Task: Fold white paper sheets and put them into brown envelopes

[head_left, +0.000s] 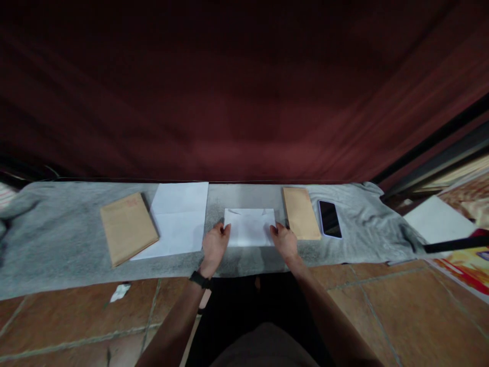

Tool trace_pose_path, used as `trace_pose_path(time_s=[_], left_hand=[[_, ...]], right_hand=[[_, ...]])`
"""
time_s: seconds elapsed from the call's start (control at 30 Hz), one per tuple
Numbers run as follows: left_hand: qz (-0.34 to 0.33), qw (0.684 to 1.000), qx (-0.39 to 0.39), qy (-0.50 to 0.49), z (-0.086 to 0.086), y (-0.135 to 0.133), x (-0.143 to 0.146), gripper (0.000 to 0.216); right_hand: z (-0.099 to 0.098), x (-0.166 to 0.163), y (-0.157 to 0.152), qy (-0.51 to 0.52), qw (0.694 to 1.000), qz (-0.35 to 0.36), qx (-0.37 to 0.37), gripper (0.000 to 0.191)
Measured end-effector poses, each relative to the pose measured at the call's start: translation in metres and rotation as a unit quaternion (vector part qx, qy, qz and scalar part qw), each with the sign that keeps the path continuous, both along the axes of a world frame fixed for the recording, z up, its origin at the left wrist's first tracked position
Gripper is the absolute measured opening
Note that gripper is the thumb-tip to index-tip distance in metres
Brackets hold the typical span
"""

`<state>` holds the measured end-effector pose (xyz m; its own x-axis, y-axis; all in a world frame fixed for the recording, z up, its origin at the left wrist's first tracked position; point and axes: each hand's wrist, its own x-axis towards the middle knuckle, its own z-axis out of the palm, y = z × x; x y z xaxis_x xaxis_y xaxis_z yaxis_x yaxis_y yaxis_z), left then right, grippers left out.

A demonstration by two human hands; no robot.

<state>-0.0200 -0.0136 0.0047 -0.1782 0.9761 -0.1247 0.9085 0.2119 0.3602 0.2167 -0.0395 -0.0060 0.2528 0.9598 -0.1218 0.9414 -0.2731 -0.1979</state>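
A folded sheet of white paper lies in front of me on a grey cloth, its upper edge creased near both corners. My left hand pinches its left edge between thumb and curled fingers. At the opposite edge, my right hand grips the paper the same way. Just right of that hand is a narrow brown envelope. Left of my left hand, larger white sheets lie flat, partly covered by a stack of brown envelopes.
The grey cloth covers a long, narrow surface against a dark red curtain. A phone lies right of the narrow envelope. Dark metal bars stand at the right. Below is a tiled floor with a paper scrap.
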Motion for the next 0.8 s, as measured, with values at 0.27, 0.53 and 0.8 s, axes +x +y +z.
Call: trace_pose_path(time_s=[0.27,0.53,0.8], left_hand=[[0.012,1.000,-0.016,0.021,-0.002,0.010,0.005,0.039],[0.027,0.997,-0.002,0.072,-0.003,0.013,0.014,0.043],[0.013,0.994,0.013,0.111,-0.008,0.010,0.019,0.042]], right_hand=[[-0.006,-0.005,0.010,-0.041,0.999,-0.005,0.026,0.037],[-0.010,-0.009,0.017,-0.054,0.998,-0.010,0.039,0.041],[-0.014,-0.012,0.016,-0.059,0.994,-0.009,0.094,0.034]])
